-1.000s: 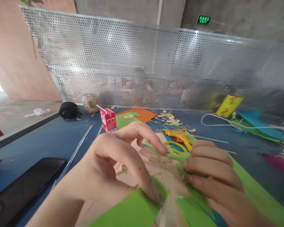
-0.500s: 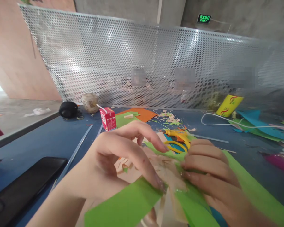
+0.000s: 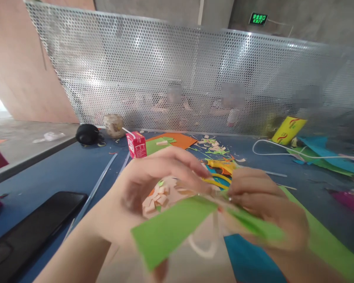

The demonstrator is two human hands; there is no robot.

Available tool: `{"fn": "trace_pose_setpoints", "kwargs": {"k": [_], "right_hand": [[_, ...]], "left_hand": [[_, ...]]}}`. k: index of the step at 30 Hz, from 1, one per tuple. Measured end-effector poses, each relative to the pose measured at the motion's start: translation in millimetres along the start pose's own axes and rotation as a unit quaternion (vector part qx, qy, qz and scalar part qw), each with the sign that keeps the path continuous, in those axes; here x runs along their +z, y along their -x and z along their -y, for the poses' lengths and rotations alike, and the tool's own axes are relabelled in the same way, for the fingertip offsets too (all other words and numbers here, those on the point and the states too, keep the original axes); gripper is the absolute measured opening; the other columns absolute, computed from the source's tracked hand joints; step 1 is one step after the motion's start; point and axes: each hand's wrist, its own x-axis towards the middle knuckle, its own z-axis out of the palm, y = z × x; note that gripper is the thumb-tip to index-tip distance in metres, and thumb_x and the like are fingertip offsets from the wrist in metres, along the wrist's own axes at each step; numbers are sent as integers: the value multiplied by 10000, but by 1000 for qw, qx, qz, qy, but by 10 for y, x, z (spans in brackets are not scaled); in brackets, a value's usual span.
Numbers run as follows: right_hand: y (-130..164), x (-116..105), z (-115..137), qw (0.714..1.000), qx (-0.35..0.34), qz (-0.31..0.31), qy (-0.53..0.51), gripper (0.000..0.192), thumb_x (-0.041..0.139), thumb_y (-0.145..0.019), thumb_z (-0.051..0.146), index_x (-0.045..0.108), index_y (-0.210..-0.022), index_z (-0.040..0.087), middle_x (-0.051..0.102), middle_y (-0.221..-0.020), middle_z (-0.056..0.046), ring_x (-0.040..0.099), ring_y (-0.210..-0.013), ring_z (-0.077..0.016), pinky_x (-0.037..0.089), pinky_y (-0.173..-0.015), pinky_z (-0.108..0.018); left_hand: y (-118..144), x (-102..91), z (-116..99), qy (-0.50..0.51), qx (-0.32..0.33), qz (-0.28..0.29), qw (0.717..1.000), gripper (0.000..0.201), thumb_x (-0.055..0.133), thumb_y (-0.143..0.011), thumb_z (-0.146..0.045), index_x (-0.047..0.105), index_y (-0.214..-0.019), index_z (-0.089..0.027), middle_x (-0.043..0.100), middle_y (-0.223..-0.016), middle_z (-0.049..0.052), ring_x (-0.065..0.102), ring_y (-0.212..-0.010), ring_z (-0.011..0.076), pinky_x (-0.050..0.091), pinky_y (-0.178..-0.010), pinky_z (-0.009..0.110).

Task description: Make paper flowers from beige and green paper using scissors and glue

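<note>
Between my two hands is a paper craft piece with green strips (image 3: 174, 224) and pale paper parts, partly blurred. My left hand (image 3: 153, 184) curls over its left side, fingers and thumb closed on it. On the other side my right hand (image 3: 262, 204) pinches its right edge, the fingertips partly hidden. A pale curled strip (image 3: 205, 247) hangs below the piece. Beneath lie a blue sheet (image 3: 250, 255) and a pile of small pale paper cuttings (image 3: 157, 200). Just beyond my hands lies a yellow glue gun (image 3: 221, 165).
A black phone (image 3: 38, 236) lies at left, with a clear glue stick (image 3: 102, 179) beside it. A red drink carton (image 3: 136, 144) stands farther back. Paper scraps (image 3: 214, 145), a yellow roll (image 3: 289, 129) and a white cable (image 3: 283, 152) lie before the perforated metal screen (image 3: 153, 70).
The paper craft piece has been raised and tilted between both hands. Its green strips have swung up, uncovering more of the blue sheet. My left fingers have closed in from their wider arch.
</note>
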Motion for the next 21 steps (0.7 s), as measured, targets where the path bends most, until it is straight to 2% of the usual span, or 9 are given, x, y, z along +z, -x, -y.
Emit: {"fn": "trace_pose_setpoints", "kwargs": {"k": [3, 5, 7, 9, 12, 14, 17, 21], "right_hand": [[14, 81, -54, 997, 12, -54, -45, 232, 520, -707, 55, 520, -883, 206, 547, -759, -33, 555, -699, -159, 476, -628, -329], [38, 137, -74, 994, 42, -95, -48, 293, 503, -698, 19, 520, -925, 203, 550, -763, -39, 555, -714, -166, 476, -610, -317], [67, 191, -79, 987, 79, -135, -48, 297, 502, -709, 26, 521, -937, 216, 551, -739, -28, 552, -676, -154, 474, -555, -281], [92, 240, -72, 975, 145, -156, -65, 250, 516, -726, 61, 523, -907, 234, 540, -698, -3, 541, -599, -130, 458, -478, -238], [109, 296, -54, 949, 252, -145, -119, 162, 538, -742, 137, 513, -867, 237, 541, -683, 10, 552, -563, -120, 454, -425, -209], [109, 324, -46, 931, 300, -132, -161, 133, 537, -751, 177, 505, -865, 235, 561, -704, 3, 569, -574, -126, 467, -426, -213], [100, 352, -41, 906, 342, -114, -220, 117, 536, -753, 210, 498, -861, 234, 582, -720, -4, 565, -536, -122, 462, -407, -217], [83, 365, -43, 886, 373, -99, -256, 133, 566, -726, 223, 493, -837, 223, 590, -726, -4, 546, -494, -109, 469, -421, -225]], "left_hand": [[7, -6, 41, 8, -20, -32, 999, 514, 733, -520, -431, 622, -976, -219, 614, -970, 90, 549, -903, 274, 464, -744, 372], [8, 8, 64, 5, -33, -47, 998, 572, 757, -498, -390, 593, -1016, -208, 607, -990, 94, 549, -909, 269, 461, -745, 358], [4, 40, 85, -3, -41, -71, 997, 532, 755, -527, -316, 581, -1017, -203, 604, -988, 88, 555, -898, 243, 458, -752, 339], [-2, 83, 106, -11, -50, -100, 994, 431, 725, -578, -252, 583, -982, -204, 609, -956, 71, 564, -867, 213, 457, -757, 327], [-13, 145, 131, -22, -87, -134, 987, 261, 675, -637, -225, 595, -884, -198, 615, -883, 46, 573, -824, 186, 467, -736, 315], [-21, 175, 144, -26, -120, -154, 980, 190, 656, -658, -234, 595, -833, -192, 616, -850, 39, 575, -807, 179, 475, -706, 303], [-34, 198, 167, -28, -157, -179, 971, 155, 639, -678, -265, 594, -803, -185, 618, -826, 37, 580, -780, 173, 480, -663, 287], [-42, 202, 203, -35, -198, -177, 963, 124, 616, -701, -290, 600, -759, -181, 622, -797, 34, 585, -768, 173, 477, -633, 270]]}}
